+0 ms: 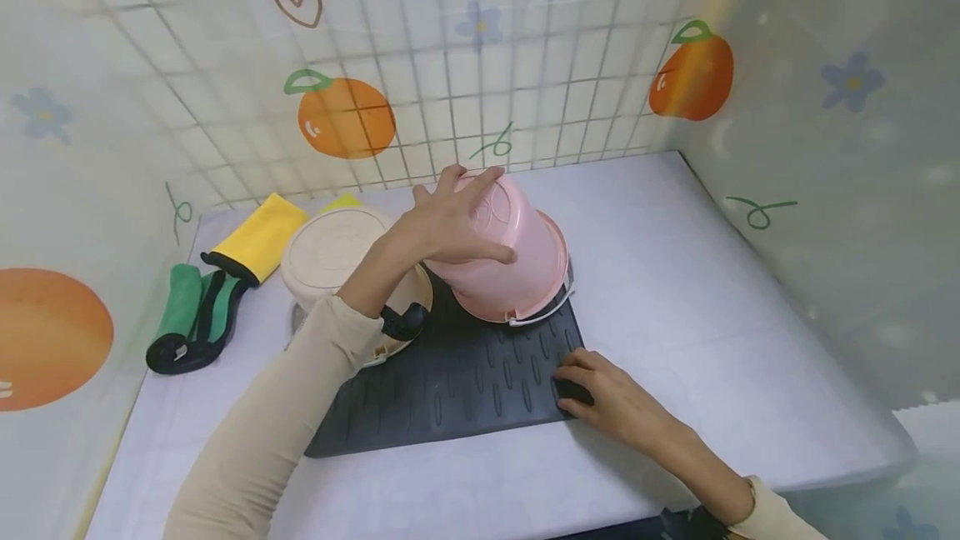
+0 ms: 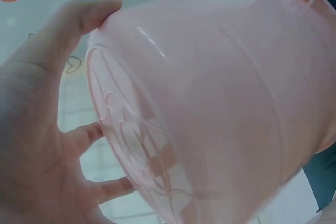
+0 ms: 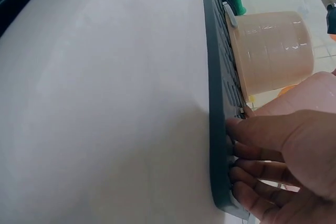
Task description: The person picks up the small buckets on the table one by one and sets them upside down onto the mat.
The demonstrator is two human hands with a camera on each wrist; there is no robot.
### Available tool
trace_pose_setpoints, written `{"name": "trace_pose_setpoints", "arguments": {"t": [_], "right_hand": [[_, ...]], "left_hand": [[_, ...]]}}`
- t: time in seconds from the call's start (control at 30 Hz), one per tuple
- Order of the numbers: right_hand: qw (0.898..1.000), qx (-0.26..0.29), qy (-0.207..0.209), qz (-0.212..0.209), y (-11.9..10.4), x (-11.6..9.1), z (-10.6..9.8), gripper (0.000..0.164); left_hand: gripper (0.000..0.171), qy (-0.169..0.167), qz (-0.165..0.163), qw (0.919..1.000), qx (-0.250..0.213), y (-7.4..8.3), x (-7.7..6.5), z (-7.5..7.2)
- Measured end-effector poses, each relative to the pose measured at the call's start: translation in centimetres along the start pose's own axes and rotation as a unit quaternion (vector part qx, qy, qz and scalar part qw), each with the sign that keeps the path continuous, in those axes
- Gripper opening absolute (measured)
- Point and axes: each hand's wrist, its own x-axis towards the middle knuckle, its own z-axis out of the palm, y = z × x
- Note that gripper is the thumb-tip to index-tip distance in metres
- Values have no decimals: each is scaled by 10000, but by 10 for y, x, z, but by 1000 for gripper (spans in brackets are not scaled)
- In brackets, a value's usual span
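Upside down and tilted, a pink bucket (image 1: 517,257) leans over the black ridged mat (image 1: 465,390), its white handle at the rim. My left hand (image 1: 453,219) grips it by the base, thumb on one side and fingers spread round the other; the left wrist view shows the thumb tip on the bucket wall (image 2: 226,87). On the mat's right edge by the near corner rests my right hand (image 1: 611,398), fingers loosely bent. In the right wrist view its fingertips (image 3: 241,174) touch the mat's top, just inside the raised edge.
An upturned beige bucket (image 1: 330,248) stands on the mat's left part, partly behind my left arm. Left of it on the white table (image 1: 712,315) lie a yellow cloth (image 1: 262,232) and a green rolled cloth (image 1: 191,315) with black trim. A wire grid under a printed curtain stands behind.
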Motion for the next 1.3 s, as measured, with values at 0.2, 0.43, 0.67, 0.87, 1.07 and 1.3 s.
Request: {"name": "trace_pose_setpoints", "arguments": {"t": [0.2,0.43,0.67,0.87,1.07,1.3], "right_hand": [[10000,43,16,-56,0,0,-1,34],[10000,52,2,-23,0,1,-3,34],[9999,108,3,-7,0,1,-2,34],[9999,134,52,-77,1,1,1,34],[9998,170,56,-113,1,1,2,33],[9998,169,67,-42,1,2,1,33]], "left_hand": [[113,-299,0,9993,224,2,3,-4],[112,-391,-255,9988,125,4,3,-5],[111,-525,-547,9967,277,12,7,-2],[109,-671,-603,9941,610,17,13,2],[107,-830,-691,9909,798,18,16,0],[107,-877,-673,9899,891,20,22,4]]}}
